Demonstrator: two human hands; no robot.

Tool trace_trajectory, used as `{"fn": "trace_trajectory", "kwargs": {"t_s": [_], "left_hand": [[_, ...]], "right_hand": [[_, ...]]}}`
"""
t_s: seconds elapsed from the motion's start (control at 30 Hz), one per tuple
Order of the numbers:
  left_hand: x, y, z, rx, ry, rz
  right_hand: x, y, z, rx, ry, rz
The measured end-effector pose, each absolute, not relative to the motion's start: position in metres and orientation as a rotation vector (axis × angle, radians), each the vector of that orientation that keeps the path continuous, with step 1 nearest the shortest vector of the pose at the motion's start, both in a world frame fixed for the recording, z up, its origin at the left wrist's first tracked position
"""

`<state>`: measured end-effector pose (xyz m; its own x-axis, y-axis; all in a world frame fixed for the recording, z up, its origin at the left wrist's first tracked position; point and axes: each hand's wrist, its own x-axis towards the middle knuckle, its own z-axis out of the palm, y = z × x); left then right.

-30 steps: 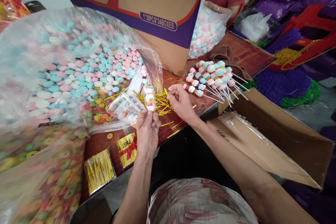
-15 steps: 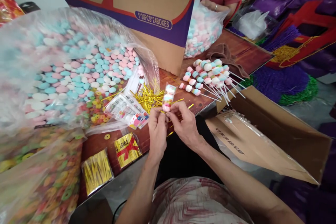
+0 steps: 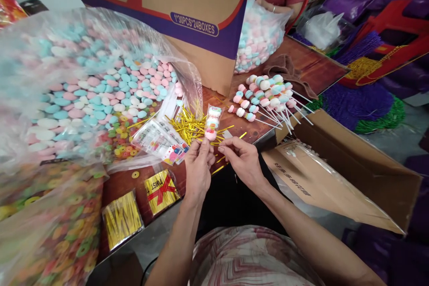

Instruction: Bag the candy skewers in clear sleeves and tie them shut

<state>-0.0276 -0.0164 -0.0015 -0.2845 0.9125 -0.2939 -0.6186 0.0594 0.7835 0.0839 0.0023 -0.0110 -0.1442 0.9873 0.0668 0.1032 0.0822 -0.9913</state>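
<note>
Both hands pinch one bagged candy stick above the table edge.

The left hand (image 3: pixel 198 163) grips the stick (image 3: pixel 212 123) just under its sweets, upright; the right hand (image 3: pixel 241 156) pinches a gold tie (image 3: pixel 224 148) beside it. Loose gold ties (image 3: pixel 188 124) lie behind on the table (image 3: pixel 321 69), with unwrapped sticks (image 3: pixel 266 96) farther right.

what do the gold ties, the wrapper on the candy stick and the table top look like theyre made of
Gold ties: thin strips with a shiny metallic-foil look, probably foil over wire; they glint and lie bent.
Wrapper gripped by the left hand, with the right hand beside it: clear glossy plastic film; the candy shows through.
Table top: dark reddish wood grain, possibly printed laminate.
</note>
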Motion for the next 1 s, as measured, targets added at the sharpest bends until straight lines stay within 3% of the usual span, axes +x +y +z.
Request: {"fn": "trace_trajectory", "kwargs": {"t_s": [0.33,0.6,0.7,0.87,0.93,1.0], "left_hand": [[-0.022,-0.016,-0.002,0.359,1.016,1.523],[-0.036,-0.018,0.018,0.166,0.723,1.141],[-0.032,-0.019,0.017,0.306,0.854,1.201],[-0.019,-0.024,0.012,0.585,1.116,1.497],[-0.017,-0.026,0.01,0.666,1.135,1.531],[-0.017,-0.027,0.007,0.702,1.156,1.511]], "right_hand": [[0.079,0.01,-0.001,-1.067,-1.178,1.494],[0.098,0.02,0.003,-0.795,-1.248,1.761],[0.099,0.02,0.004,-0.853,-1.501,1.592],[0.093,0.01,0.013,-1.046,-1.825,1.005],[0.091,0.008,0.017,-1.1,-1.823,0.96],[0.09,0.009,0.019,-1.154,-1.741,1.114]]}}
